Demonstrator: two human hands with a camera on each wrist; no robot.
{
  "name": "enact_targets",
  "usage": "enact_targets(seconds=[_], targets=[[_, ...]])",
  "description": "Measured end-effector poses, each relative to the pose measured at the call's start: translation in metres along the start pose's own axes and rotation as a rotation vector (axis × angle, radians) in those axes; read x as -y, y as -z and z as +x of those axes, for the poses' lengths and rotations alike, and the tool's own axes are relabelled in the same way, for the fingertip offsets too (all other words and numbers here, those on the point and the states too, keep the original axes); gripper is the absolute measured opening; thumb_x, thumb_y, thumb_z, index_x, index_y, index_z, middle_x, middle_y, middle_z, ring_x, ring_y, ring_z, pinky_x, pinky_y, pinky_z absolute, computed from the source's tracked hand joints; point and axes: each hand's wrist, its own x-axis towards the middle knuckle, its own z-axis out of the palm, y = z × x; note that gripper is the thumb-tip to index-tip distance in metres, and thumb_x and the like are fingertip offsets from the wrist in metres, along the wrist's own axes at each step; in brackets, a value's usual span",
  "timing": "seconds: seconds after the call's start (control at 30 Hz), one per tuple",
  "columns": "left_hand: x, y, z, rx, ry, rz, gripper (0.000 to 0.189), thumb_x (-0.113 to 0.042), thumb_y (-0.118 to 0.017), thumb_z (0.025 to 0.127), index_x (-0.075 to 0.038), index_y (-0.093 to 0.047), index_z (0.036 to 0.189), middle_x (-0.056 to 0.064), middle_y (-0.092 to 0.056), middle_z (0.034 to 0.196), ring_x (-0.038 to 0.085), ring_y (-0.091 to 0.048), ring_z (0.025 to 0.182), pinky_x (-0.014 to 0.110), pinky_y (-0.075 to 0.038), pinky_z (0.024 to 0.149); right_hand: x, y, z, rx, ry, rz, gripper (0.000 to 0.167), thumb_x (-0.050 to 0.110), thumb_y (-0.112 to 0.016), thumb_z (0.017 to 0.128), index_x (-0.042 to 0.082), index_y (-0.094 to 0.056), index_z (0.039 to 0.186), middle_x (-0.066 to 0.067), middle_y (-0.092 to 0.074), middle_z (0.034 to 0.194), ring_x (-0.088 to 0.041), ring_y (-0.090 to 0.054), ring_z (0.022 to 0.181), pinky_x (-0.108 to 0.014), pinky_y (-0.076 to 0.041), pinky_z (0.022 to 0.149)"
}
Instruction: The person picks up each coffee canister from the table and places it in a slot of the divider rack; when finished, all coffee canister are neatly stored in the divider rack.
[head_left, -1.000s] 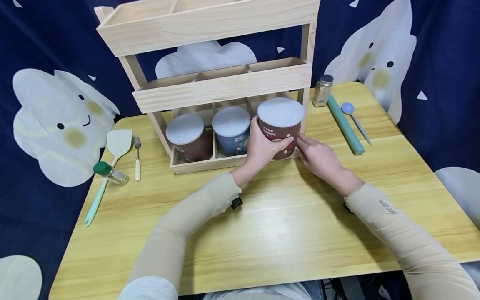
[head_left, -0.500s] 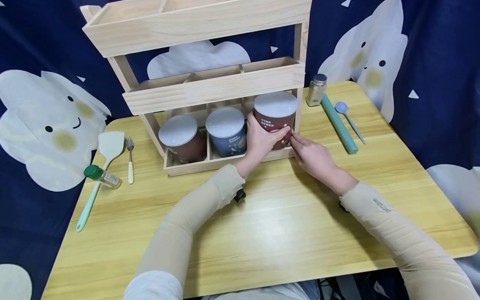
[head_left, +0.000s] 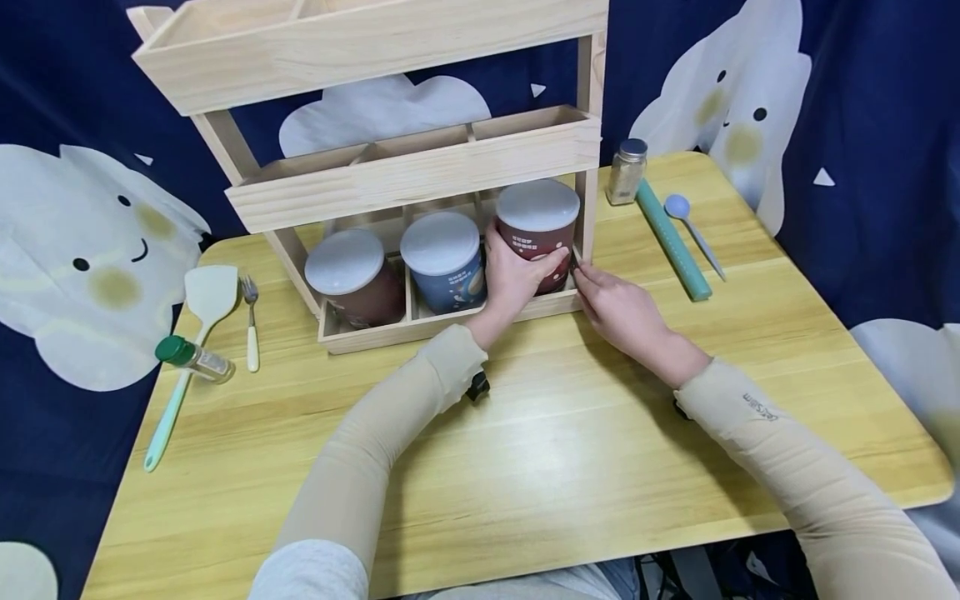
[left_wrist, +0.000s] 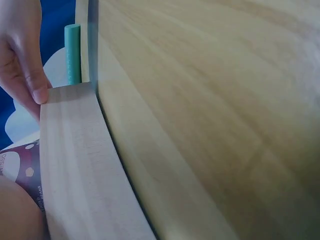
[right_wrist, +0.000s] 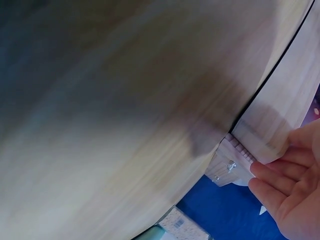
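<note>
In the head view my left hand [head_left: 517, 271] grips a dark red tub [head_left: 538, 233] with a white lid, thumb across its front. The tub stands in the right compartment of the bottom tier of a wooden rack [head_left: 420, 179]. My right hand [head_left: 622, 312] touches the right front corner of that tier beside the tub. In the right wrist view the right hand's fingers [right_wrist: 272, 175] lie fairly straight against the end of the front board [right_wrist: 272, 117]. A blue tub [head_left: 444, 267] fills the middle compartment and a brown tub [head_left: 356, 279] leans in the left one.
At right are a spice jar [head_left: 626, 172], a green stick [head_left: 672, 240] and a blue spoon [head_left: 693, 223]. At left lie a spatula [head_left: 212, 292], a fork [head_left: 252, 321] and a green-capped jar [head_left: 197, 358]. A patterned blue curtain [head_left: 697, 50] hangs behind the table [head_left: 570, 467].
The left hand has moved the dark red tub back and down into the right compartment. The right hand has stayed near the tier's right corner. The view has shifted slightly.
</note>
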Motion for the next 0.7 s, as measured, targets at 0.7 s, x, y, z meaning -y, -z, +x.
enact_targets(seconds=[0.7], targets=[[-0.013,0.027,-0.033,0.222,0.081,-0.133,0.096,-0.014,-0.080,0.078,-0.006,-0.020,0.153,0.016,-0.037,0.153,0.028,-0.037,0.143,0.041,-0.030,0.122,0.000,0.001,0.001,0.081,-0.009,0.003,0.039,0.009,-0.061,0.094,-0.008,-0.058,0.130,-0.026,-0.057,0.135,-0.041,-0.062,0.118,-0.051,-0.056,0.090]])
